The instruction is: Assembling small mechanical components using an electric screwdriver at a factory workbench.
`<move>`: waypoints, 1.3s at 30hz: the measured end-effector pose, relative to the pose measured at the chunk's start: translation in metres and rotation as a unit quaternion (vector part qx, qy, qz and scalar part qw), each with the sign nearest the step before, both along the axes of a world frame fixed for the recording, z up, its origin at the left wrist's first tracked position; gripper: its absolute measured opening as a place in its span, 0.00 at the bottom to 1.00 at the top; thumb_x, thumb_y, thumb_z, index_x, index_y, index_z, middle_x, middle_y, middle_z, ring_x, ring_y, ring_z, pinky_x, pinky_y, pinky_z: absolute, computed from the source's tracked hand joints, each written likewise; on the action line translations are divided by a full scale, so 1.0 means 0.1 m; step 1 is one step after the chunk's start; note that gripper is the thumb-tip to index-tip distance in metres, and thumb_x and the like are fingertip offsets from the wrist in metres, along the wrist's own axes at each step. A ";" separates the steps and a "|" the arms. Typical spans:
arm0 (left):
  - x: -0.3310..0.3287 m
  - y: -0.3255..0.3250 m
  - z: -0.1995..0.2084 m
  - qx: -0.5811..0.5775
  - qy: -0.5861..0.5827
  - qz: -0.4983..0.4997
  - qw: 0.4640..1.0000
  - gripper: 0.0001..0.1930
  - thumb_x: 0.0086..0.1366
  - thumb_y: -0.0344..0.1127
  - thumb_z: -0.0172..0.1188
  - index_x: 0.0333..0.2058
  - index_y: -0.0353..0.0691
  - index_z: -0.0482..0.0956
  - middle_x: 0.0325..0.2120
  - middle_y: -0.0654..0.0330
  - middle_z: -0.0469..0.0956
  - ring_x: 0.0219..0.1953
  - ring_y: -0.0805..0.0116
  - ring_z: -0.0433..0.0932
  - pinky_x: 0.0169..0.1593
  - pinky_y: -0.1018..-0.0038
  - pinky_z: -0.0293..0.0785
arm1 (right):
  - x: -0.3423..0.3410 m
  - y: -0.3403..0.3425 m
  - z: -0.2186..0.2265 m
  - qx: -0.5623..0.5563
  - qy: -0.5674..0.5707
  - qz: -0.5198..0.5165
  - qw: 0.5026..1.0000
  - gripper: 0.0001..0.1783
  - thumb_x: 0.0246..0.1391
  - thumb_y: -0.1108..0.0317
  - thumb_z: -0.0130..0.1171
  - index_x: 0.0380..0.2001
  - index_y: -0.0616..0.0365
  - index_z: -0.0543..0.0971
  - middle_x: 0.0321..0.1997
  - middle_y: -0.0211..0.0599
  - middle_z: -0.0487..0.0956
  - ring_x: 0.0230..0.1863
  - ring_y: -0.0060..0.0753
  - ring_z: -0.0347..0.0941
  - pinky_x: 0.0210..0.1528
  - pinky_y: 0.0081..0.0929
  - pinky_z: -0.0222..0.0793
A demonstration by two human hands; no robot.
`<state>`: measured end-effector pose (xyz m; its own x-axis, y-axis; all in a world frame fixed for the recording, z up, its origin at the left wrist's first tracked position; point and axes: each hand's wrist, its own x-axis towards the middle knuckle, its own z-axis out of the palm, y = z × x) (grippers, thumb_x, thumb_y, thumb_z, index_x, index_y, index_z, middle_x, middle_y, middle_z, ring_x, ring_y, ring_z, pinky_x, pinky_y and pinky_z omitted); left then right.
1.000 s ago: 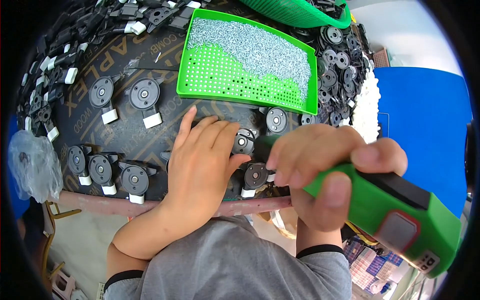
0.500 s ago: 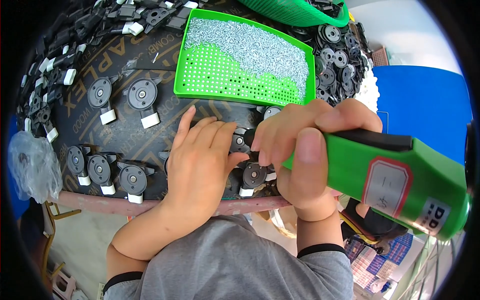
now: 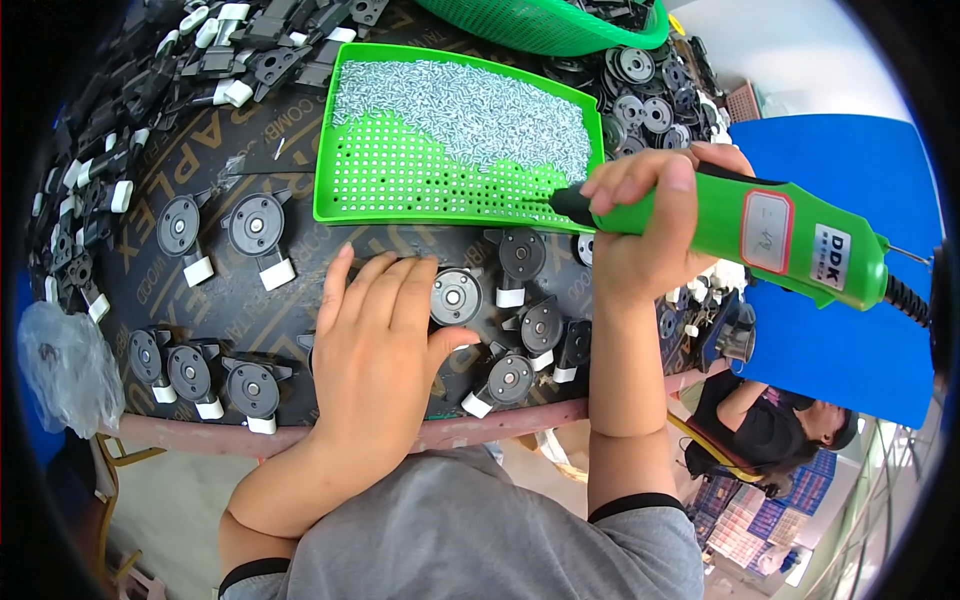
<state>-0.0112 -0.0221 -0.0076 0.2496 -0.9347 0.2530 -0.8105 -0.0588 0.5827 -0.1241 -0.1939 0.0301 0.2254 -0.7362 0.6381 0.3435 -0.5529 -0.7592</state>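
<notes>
My right hand (image 3: 655, 205) is wrapped round a green electric screwdriver (image 3: 722, 213), whose black nose and thin bit point left over the near right corner of a green perforated tray (image 3: 322, 190). Small silver screws (image 3: 450, 110) heap along the tray's far side, while others stand in its holes. My left hand (image 3: 375, 335) lies spread on the table with its fingers stretched out. Between its thumb and index finger sits a round dark grey disc part (image 3: 455, 297), its edge against the hand. Part of another black piece shows from under the left hand's outer side.
Similar disc assemblies with white tabs stand at left (image 3: 253, 388) and right (image 3: 510, 378). Black parts (image 3: 270, 65) pile at the far left; loose discs (image 3: 635, 65) and a green basket (image 3: 560, 30) are at the back. A plastic bag (image 3: 68, 365) lies left. Another person (image 3: 770, 420) is at lower right.
My right hand has lifted the screwdriver off the disc part and swung its bit up to the screw tray. My left hand stays beside the disc, and the view has shifted slightly.
</notes>
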 end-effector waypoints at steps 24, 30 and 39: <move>0.03 0.01 -0.02 -0.015 0.028 -0.011 0.999 0.26 0.54 0.37 0.68 0.50 0.32 0.75 0.45 0.52 0.77 0.51 0.55 0.74 0.66 0.54 0.58 | -0.21 0.29 0.35 -0.068 0.028 0.107 0.992 0.14 0.67 0.63 0.39 0.52 0.51 0.65 0.21 0.33 0.66 0.16 0.27 0.63 0.19 0.30 0.66; 0.01 -0.01 -0.02 -0.027 0.025 -0.007 0.999 0.24 0.53 0.36 0.68 0.48 0.34 0.76 0.44 0.54 0.78 0.51 0.57 0.75 0.65 0.55 0.60 | -0.20 0.75 0.40 0.007 0.122 0.221 0.968 0.17 0.64 0.64 0.54 0.51 0.49 0.61 0.21 0.33 0.71 0.17 0.30 0.69 0.21 0.33 0.71; 0.01 0.00 -0.01 -0.014 0.020 -0.010 1.000 0.24 0.53 0.37 0.68 0.49 0.34 0.76 0.44 0.54 0.79 0.51 0.58 0.75 0.66 0.55 0.59 | -0.08 0.82 0.30 0.056 0.158 0.134 0.977 0.18 0.63 0.61 0.56 0.46 0.48 0.59 0.20 0.33 0.70 0.16 0.29 0.68 0.22 0.32 0.71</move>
<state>-0.0098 -0.0220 -0.0087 0.2412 -0.9323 0.2694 -0.7880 -0.0261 0.6151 -0.1323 -0.1117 0.0605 0.5922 -0.6853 0.4239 0.2023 -0.3828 -0.9014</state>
